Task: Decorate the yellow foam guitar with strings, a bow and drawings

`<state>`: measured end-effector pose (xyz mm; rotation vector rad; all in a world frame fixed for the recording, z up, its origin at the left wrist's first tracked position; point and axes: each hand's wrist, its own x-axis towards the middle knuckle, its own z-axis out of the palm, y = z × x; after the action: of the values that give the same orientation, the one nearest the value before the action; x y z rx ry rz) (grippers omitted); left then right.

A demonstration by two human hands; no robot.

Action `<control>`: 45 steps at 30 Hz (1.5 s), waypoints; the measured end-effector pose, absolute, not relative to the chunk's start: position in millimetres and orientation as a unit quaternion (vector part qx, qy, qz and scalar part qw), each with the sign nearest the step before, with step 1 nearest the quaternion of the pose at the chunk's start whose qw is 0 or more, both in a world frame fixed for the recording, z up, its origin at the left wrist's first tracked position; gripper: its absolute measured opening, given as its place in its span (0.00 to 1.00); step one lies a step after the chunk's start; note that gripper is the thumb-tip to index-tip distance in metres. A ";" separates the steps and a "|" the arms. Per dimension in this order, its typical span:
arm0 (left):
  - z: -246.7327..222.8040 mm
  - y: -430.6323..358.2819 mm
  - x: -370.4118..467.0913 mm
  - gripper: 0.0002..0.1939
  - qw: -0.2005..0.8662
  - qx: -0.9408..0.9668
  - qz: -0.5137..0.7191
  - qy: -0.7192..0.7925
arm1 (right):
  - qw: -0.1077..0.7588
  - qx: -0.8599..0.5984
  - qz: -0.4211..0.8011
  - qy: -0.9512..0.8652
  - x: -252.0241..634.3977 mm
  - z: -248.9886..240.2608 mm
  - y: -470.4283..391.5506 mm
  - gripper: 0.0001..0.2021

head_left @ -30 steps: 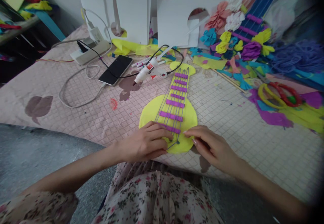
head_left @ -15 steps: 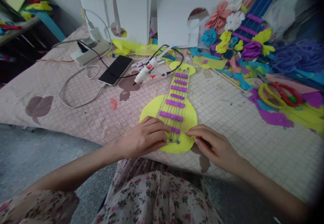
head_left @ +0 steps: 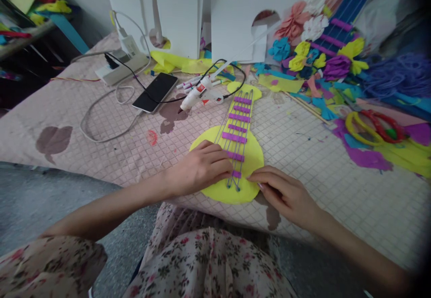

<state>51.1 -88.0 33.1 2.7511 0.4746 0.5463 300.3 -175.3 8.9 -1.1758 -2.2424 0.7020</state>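
A yellow guitar-shaped cutout (head_left: pixel 249 150) lies flat on the table, its neck pointing away from me. Several purple strips (head_left: pixel 235 137) cross it, with thin grey-purple strings (head_left: pixel 239 147) running lengthwise over them. My left hand (head_left: pixel 206 168) rests over the left part of the body, fingers bent together near the lower strips; what its fingertips hold is hidden. At the right edge of the body is my right hand (head_left: pixel 281 192), thumb and forefinger closed close together; anything between them is too small to make out.
Beyond the cutout lies a white glue gun (head_left: pixel 198 94) with a black cable. A phone (head_left: pixel 156 92) and power strip (head_left: pixel 121 70) are at the left. Scissors (head_left: pixel 377 127), paper scraps (head_left: pixel 367 156) and purple yarn (head_left: pixel 397 80) lie right. White boards (head_left: pixel 232 28) stand behind.
My left hand has moved up and slightly right over the cutout, uncovering its lower left edge. A string that ran along the bottom no longer shows there. My right hand has hardly moved.
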 end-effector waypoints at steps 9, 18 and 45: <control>35.9 -63.0 82.8 0.11 0.175 0.969 0.149 0.096 | 0.297 -0.513 0.335 -0.732 304.2 10.5 -177.5 0.11; 40.4 -42.3 103.9 0.11 0.253 0.938 0.197 0.135 | 0.402 -0.536 0.602 -0.434 306.8 13.6 -156.3 0.12; 40.8 -29.0 135.0 0.04 0.134 0.953 0.184 0.199 | 0.454 -0.462 0.619 -0.444 295.4 17.0 -95.7 0.09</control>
<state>135.0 -29.0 40.8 2.7630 0.5770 0.5346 295.4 -95.7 17.0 -1.1394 -1.0962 1.5277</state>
